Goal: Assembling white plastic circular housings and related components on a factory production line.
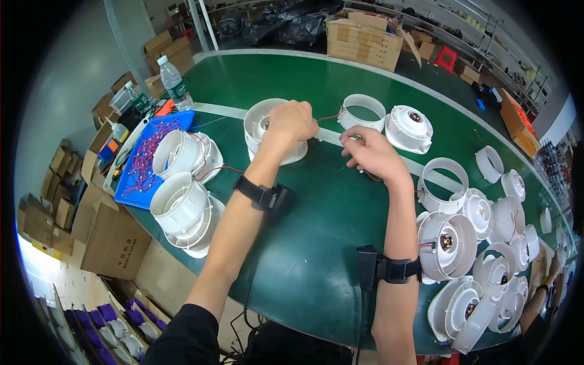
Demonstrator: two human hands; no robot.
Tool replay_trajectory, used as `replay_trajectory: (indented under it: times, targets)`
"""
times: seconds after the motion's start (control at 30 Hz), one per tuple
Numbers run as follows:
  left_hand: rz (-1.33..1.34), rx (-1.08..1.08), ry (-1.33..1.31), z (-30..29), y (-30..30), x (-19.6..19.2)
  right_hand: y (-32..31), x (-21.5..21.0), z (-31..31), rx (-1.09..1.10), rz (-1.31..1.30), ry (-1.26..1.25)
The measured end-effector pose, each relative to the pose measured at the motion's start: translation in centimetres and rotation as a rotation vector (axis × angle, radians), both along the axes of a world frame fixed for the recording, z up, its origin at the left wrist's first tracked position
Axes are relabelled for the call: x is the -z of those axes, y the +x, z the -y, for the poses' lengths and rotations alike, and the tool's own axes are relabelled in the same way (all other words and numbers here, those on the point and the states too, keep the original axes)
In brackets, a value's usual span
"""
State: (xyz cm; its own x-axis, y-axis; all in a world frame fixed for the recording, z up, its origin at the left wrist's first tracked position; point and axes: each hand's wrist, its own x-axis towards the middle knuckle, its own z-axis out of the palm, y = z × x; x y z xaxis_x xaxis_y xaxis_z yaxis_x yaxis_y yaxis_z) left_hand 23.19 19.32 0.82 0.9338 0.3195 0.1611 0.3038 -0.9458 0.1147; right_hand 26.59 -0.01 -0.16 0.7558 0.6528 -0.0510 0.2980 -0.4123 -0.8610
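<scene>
White fan housing (pixel 261 125) sits half hidden behind left hand (pixel 292 121).

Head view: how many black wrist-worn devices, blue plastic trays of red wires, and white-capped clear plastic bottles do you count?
Black wrist-worn devices: 2
Blue plastic tray of red wires: 1
White-capped clear plastic bottle: 1
Total: 4

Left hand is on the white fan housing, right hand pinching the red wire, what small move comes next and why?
Probably draw the red wire taut with the right hand: it runs loose from the white fan housing that the left hand grips.
</scene>
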Motion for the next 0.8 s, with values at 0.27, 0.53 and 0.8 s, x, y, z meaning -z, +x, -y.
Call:
replay_trajectory:
  times: [0.27,0.53,0.8]
  targets:
    - [0.029,0.057,0.028,-1.7,0.4,1.5,-1.1,-0.4,-1.2,-0.028,-0.048,-0.056]
    - [0.202,0.262,-0.388,-3.6,-1.8,-3.7,-1.4,-0.5,-1.8,0.118,-0.271,0.192]
    - [0.380,0.626,-0.720,2.0,-4.9,-8.5,-2.4,-1.6,-2.7,-0.111,-0.816,0.919]
